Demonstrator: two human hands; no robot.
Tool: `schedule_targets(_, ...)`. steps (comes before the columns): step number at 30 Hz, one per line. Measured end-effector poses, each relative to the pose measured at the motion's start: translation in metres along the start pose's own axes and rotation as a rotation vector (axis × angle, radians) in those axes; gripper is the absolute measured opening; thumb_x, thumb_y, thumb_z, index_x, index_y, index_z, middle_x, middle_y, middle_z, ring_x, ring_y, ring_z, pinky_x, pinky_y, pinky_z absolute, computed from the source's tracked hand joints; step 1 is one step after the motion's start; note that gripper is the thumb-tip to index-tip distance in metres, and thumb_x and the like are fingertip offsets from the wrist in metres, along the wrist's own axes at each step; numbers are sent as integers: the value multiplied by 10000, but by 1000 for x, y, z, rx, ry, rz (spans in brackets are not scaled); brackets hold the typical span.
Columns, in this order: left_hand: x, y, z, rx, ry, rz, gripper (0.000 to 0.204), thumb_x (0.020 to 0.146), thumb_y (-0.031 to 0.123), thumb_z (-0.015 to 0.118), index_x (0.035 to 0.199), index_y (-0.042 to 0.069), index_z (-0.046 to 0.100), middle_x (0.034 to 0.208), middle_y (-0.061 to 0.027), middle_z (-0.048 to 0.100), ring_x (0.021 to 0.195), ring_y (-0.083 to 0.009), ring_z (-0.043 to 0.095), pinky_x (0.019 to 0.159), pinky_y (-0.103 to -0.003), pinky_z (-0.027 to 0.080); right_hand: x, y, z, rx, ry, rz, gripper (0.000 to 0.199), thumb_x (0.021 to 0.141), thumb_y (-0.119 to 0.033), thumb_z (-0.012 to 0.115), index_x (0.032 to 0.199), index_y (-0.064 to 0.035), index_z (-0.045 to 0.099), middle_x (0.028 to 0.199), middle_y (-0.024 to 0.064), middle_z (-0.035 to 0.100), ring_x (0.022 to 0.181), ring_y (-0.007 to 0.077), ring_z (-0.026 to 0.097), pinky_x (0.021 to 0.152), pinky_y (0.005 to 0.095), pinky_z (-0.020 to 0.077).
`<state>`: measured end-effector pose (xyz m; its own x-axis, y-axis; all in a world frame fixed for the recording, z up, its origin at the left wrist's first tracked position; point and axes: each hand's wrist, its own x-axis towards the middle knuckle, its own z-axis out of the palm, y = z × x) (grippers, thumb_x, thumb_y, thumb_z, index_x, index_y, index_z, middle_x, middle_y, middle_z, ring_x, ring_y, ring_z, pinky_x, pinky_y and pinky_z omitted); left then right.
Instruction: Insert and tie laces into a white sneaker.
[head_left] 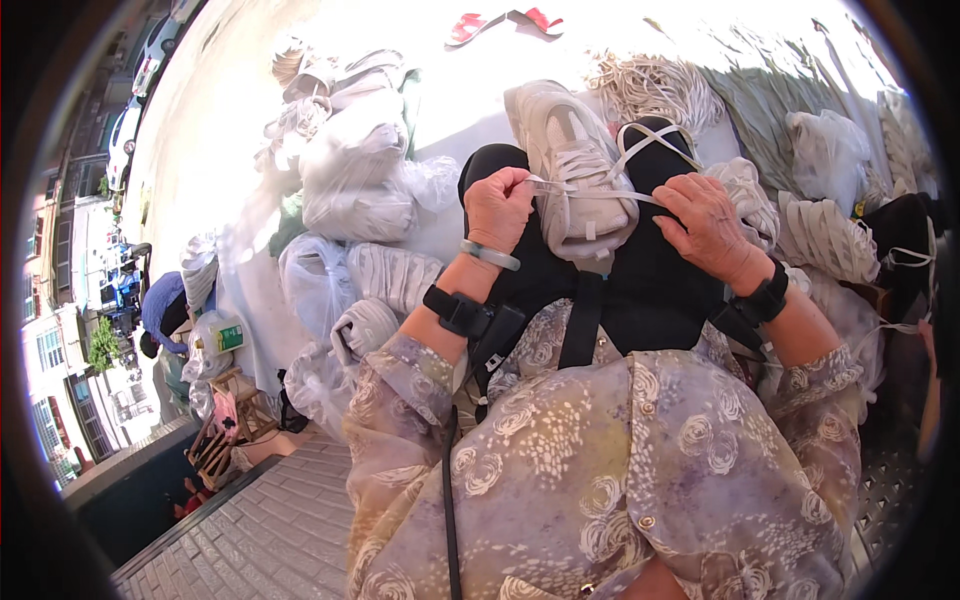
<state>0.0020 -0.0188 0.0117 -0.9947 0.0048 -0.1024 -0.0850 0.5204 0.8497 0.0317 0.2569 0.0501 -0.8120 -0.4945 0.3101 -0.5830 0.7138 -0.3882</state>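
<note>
As the head view looks down, a pale sneaker (pixel 577 140) sits between the person's black-covered legs (pixel 655 275), heel toward the body. The left hand (pixel 497 212) pinches white shoelace (pixel 615 196) beside the shoe. The right hand (pixel 705 222) grips shoelace too, stretched out straight. Past the right knee (pixel 652 162) lies a tangled lace pile (pixel 655 92).

L hand (pixel 500 208), R hand (pixel 706 226) apart (both curled)

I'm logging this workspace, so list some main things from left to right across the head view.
Bending person in blue → plastic-wrapped white bundle → left hand → pale sneaker → right hand → clear plastic bag.
</note>
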Motion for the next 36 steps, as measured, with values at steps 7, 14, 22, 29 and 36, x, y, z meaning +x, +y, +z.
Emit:
schedule_targets(7, 11, 13, -9, -734, -372, -182, 181, 822, 168, 582, 784, 6, 654, 670, -45, 611, 637, -95, 563, 646, -213, 450, 14, -10, 17, 48, 7, 4, 235, 690, -120, 642, 907, -79, 561, 771, 54, 550, 761, 238, 530, 687, 353, 380)
schedule_targets(14, 10, 16, -3, -442, -258, -259, 364, 852, 364, 568, 726, 29, 641, 634, -15, 552, 631, -81, 482, 604, -210, 381, -5, 3, 5, 92, -94, -41, 81, 727, -46, 570, 801, -78, 562, 681, 66, 512, 699, 251, 535, 647, 343, 384)
schedule_targets(22, 13, -2, 11, -168, -168, -123, 470, 842, 449, 556, 806, -10, 648, 737, -86, 614, 715, -169, 572, 681, -295, 449, -36, 24, -22, 97, -62, 77, 49, 763, -31, 553, 811, -27, 551, 679, 124, 508, 657, 319, 526, 588, 397, 408)
schedule_targets(29, 7, 4, 15, -86, -75, -20, 337, 842, 339, 569, 830, 8, 635, 820, -131, 616, 798, -258, 588, 733, -337, 450, -54, 40, -33, 44, -74, 85, 63, 740, -15, 558, 801, -28, 549, 684, 130, 517, 659, 325, 529, 579, 396, 406)
schedule_targets(36, 0, 45, 35, 325, 160, 601, 94, 746, 136, 626, 763, 45, 643, 877, -91, 620, 850, -276, 560, 761, -353, 431, -5, 4, -12, 91, -50, 14, 198, 705, -153, 637, 844, -44, 549, 781, 94, 548, 761, 281, 551, 685, 387, 403)
